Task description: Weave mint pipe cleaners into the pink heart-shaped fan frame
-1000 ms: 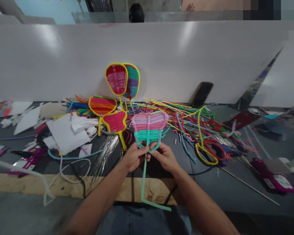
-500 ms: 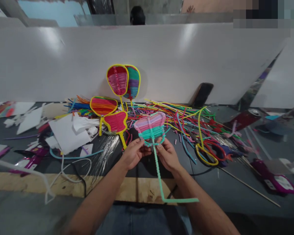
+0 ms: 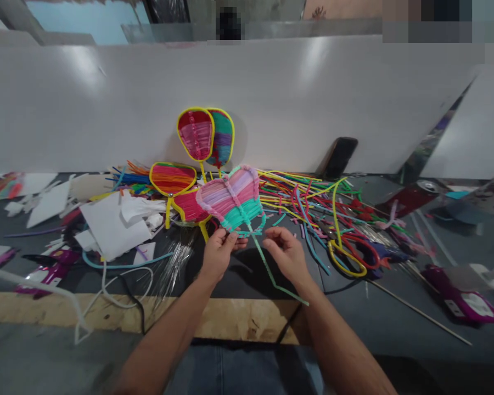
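A small hand fan (image 3: 234, 200) made of pipe cleaners is held tilted above the table. Its panel is lilac and pink at the top and teal at the bottom, with a ribbed spine down the middle. A thin mint-green stem (image 3: 264, 260) runs down from it and bends sideways at the lower end. My left hand (image 3: 220, 252) is closed on the fan's lower left edge, thumb on top. Beside the lower right edge, my right hand (image 3: 287, 253) has loosely curled fingers with thumb and forefinger slightly apart; nothing shows between them.
Two yellow-rimmed fans (image 3: 195, 134) lean on the white partition (image 3: 148, 99). A yellow-edged pipe-cleaner piece (image 3: 173, 178) lies behind my left hand. Loose pipe cleaners (image 3: 288, 186), scissors (image 3: 348, 260), white paper (image 3: 111, 222), a phone (image 3: 341, 156), a red can (image 3: 411, 197) and glue guns (image 3: 463, 299) surround the work.
The fan has moved left and up and turned, its top now leaning the other way. My right hand has come off its lower edge, while my left hand keeps hold. The stem swung with it.
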Motion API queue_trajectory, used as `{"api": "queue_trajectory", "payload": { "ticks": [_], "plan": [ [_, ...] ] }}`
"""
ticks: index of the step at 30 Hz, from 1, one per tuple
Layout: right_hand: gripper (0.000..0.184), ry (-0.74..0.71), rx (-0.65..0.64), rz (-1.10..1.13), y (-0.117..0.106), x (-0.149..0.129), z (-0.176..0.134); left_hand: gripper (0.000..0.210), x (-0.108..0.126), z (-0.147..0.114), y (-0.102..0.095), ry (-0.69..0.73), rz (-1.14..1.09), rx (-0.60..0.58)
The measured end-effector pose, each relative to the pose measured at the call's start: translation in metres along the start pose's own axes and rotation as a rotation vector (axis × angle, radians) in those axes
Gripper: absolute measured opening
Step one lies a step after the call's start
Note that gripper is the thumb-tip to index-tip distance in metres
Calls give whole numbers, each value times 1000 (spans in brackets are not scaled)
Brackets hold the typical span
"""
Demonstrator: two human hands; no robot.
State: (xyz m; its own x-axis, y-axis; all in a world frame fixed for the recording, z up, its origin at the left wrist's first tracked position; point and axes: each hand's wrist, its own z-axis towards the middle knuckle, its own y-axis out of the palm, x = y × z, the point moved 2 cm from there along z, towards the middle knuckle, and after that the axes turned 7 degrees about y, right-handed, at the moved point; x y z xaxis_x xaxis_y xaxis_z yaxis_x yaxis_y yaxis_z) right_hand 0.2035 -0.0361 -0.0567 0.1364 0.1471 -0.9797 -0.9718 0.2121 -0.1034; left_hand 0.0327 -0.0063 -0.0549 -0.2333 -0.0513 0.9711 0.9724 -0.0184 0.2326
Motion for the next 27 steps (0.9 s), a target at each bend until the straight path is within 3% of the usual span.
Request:
{"api": "queue_trajectory", "payload": {
  "ticks": [5, 10, 16, 22, 27],
  "plan": [
    [12, -298, 11, -345, 6, -6, -5, 39, -3, -2, 2, -33, -16, -33],
    [10, -385, 80, -404, 5, -9, -4, 36, -3, -4, 4, -36, -46, -47],
    [12, -593, 51, -443, 9, -15, -15, 35, -1, -3, 5, -101, -168, 2],
    [15, -662, -147, -637, 19, -13, -19, 28, 5, -1, 4, -190, -280, 6],
    [16, -635, -179, -640, 21, -14, -20, 23, 6, -1, 4, -207, -276, 21]
  ]
}}
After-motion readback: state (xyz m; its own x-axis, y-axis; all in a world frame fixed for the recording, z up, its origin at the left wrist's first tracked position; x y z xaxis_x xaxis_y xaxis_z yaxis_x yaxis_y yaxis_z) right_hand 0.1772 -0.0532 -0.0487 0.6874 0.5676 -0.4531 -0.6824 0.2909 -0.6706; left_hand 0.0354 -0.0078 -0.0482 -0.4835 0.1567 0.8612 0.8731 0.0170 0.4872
